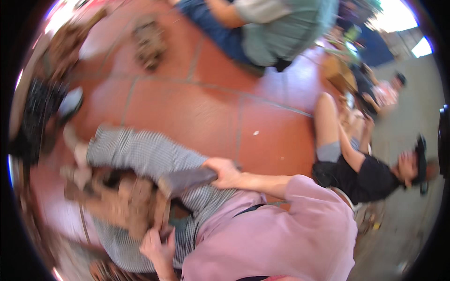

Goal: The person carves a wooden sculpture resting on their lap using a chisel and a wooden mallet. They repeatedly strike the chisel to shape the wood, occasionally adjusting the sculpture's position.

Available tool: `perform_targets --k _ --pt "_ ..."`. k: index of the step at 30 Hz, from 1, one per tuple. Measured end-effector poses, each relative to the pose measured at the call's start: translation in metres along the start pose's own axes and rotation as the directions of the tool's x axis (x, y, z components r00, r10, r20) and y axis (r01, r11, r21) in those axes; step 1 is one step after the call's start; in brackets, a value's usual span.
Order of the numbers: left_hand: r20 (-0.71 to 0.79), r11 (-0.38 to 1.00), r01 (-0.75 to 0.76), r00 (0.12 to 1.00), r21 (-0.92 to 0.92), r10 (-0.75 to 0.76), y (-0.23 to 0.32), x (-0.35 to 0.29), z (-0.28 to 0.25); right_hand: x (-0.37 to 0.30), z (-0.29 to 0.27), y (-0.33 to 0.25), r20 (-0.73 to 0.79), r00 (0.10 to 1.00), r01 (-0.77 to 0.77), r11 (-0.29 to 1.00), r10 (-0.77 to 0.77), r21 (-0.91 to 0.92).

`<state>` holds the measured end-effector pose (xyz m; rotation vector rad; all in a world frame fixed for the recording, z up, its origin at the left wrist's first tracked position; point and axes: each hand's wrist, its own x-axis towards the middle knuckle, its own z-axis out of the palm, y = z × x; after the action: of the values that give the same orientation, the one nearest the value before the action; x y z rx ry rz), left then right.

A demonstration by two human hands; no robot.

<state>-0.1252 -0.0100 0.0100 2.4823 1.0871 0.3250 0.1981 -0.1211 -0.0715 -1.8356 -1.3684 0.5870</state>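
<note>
My right hand (225,173) is wrapped round the narrow end of a greyish-brown wooden mallet (186,181). Its thick end points left, over my checked trouser leg, close to a brown wood carving (133,201). The carving rests between my legs, with blocky shapes standing up from it. Beside its near edge, my left hand (158,248) has thumb and fingers closed in toward the wood. What those fingers hold, if anything, is too dark and blurred to make out.
Red floor tiles (201,110) surround my legs (140,150). Another carved piece (149,42) lies beyond; a larger brown carving (70,44) stands far left near a shoe (71,103). One person (286,33) sits ahead, another (384,175) to the right, with a cardboard box (337,72) behind.
</note>
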Motion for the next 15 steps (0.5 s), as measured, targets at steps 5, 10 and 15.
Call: perform_targets --k 5,10,15 --pt "-0.009 0.961 -0.206 0.978 -0.186 0.208 0.048 0.028 -0.009 0.002 0.008 0.000 0.071 0.991 -0.120 0.991 0.116 0.059" --pt "-0.306 0.873 -0.439 0.879 -0.215 0.366 0.078 0.055 0.044 -0.012 0.013 0.026 0.116 0.932 -0.361 0.882 0.342 0.301" --pt "-0.394 0.814 -0.424 0.880 -0.398 0.267 0.087 0.062 0.068 -0.028 0.013 0.022 0.093 0.859 -0.473 0.711 0.504 0.521"
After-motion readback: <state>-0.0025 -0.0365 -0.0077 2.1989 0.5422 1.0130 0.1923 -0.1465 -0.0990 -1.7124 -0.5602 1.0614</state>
